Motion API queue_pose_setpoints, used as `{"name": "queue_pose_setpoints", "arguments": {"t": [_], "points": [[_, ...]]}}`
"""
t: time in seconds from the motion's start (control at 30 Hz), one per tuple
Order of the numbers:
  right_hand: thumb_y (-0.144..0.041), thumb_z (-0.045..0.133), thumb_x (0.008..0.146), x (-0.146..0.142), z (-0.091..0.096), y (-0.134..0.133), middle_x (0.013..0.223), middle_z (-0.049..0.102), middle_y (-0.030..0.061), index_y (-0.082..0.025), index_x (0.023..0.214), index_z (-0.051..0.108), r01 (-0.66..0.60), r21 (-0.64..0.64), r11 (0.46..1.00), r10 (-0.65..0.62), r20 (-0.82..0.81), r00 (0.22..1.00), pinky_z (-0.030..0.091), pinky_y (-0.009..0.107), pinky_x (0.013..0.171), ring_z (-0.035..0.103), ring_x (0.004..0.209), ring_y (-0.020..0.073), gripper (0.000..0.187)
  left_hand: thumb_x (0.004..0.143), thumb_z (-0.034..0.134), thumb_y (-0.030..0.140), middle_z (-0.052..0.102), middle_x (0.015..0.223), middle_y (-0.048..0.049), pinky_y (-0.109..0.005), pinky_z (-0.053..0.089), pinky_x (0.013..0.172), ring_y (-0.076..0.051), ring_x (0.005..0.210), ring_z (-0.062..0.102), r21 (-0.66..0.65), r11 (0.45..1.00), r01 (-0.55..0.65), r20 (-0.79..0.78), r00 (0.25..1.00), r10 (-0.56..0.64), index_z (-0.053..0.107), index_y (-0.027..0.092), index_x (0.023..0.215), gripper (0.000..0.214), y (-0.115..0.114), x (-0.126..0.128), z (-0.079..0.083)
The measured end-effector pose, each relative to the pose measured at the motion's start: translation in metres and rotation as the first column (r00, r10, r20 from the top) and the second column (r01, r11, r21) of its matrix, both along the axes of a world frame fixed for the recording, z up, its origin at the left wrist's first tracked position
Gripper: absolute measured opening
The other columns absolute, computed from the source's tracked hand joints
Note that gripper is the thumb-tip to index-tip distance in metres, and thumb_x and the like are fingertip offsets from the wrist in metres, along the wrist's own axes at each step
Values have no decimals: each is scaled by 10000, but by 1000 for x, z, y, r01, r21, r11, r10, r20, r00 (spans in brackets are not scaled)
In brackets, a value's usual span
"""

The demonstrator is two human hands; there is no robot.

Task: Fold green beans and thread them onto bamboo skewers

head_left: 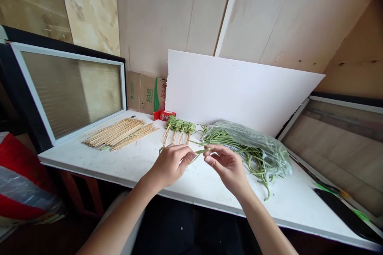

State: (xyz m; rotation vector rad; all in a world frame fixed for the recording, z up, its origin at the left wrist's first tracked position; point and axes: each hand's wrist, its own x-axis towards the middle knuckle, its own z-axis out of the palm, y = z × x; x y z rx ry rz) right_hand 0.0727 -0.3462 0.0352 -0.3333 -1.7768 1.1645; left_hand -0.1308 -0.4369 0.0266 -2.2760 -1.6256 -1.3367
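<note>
Over the front of the white table (134, 165), my left hand (170, 163) and my right hand (226, 165) hold one long green bean (201, 152) between them. The left fingers are curled on one end of the bean, which loops behind that hand. The right thumb and fingers pinch the other end. Just behind lie several finished skewers (178, 128) with folded green beans on them. A clear plastic bag of long beans (248, 143) lies to the right of my hands.
A pile of bare bamboo skewers (119, 133) lies at the left. A small red box (164, 115) and a cardboard carton (146, 93) stand at the back beside a white board (233, 87). A dark flat object (344, 213) rests at the right edge.
</note>
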Motion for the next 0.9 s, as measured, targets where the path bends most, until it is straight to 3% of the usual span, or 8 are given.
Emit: {"name": "queue_pose_setpoints", "arguments": {"t": [0.17,0.33,0.43,0.57,0.7,0.8,0.9], "points": [[-377,867,861,15,-20,7,999,769,79,-251,982,815,94,-4,996,-94,35,995,596,311,732,710,855,195,182,1103,497,430,720,840,-30,-327,443,809,-185,794,652,-29,1000,-7,-124,992,4,713,196,928,364,4,4,-6],[-405,879,839,20,-48,13,916,781,76,-232,940,813,164,-17,986,-162,65,985,601,303,673,726,791,202,211,1094,538,304,770,1074,-29,-331,468,893,-196,964,702,-8,999,45,-90,995,-46,703,239,1187,201,9,12,-18],[-418,860,857,17,-62,15,905,783,76,-225,949,801,200,-2,980,-199,68,978,594,308,636,724,755,204,222,1083,541,239,758,1089,-34,-306,492,850,-190,953,703,-19,998,56,-52,997,-56,698,244,1213,204,15,18,-29],[-330,793,931,17,-66,14,901,764,63,-231,953,775,231,236,944,-261,106,959,584,338,732,706,797,199,103,1059,585,235,737,998,-34,-281,484,739,-173,826,686,-47,999,27,-68,997,-30,724,220,1096,144,22,23,-40],[-180,686,983,17,-64,11,834,720,43,-232,940,724,238,487,840,-312,76,947,522,351,732,642,775,194,77,1038,581,170,732,946,-22,-284,466,736,-173,812,683,-56,998,32,-109,993,-38,729,228,1068,162,25,27,-47],[-64,582,979,15,-65,10,790,695,32,-232,922,689,221,573,789,-299,44,953,481,363,750,590,775,201,207,996,535,55,742,899,-3,-299,440,753,-166,797,683,-67,996,65,-128,989,-73,725,223,1007,254,27,30,-51],[4,517,946,14,-67,8,771,670,27,-230,889,667,187,567,802,-265,57,963,468,355,757,560,786,204,284,940,498,-22,753,886,5,-314,417,772,-156,791,683,-59,994,88,-123,988,-95,712,207,927,314,28,33,-54]]}}
